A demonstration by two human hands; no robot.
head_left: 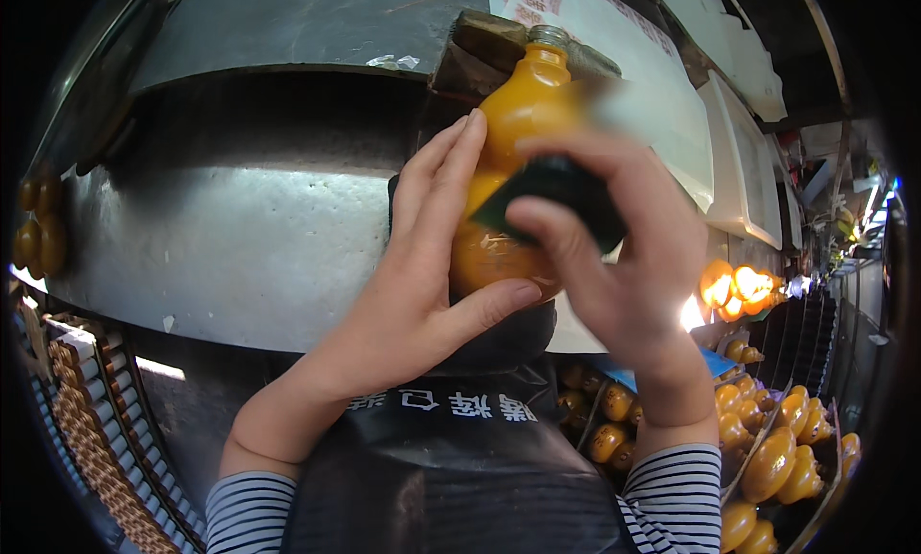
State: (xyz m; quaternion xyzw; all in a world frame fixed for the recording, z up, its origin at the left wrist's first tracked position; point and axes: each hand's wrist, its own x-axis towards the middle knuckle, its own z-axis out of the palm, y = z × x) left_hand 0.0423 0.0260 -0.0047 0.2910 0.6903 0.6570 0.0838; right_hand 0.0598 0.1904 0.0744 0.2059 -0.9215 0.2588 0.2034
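Note:
A glossy amber-yellow, gourd-shaped bottle point(523, 98) lies on the bench with its clear, threaded neck pointing away from me. Round its left side my left hand point(408, 266) is closed, fingers along the waist and thumb across the lower bulb. My right hand point(638, 237) grips a dark green flat piece point(561, 197) between thumb and fingers, over the middle of the bottle. Motion smears this hand's fingertips, and whether the green piece is a pad or a scraper I cannot tell. Beyond the bottle, its neck lies by a worn brown block point(489, 38).
A scuffed metal bench point(240, 252) spreads to the left. Sheets with red print point(614, 17) lie at the back right, near a white tray point(739, 161). Crates of yellow gourd-shaped bottles point(772, 463) stand at the lower right. A roller rack point(115, 410) is at the lower left.

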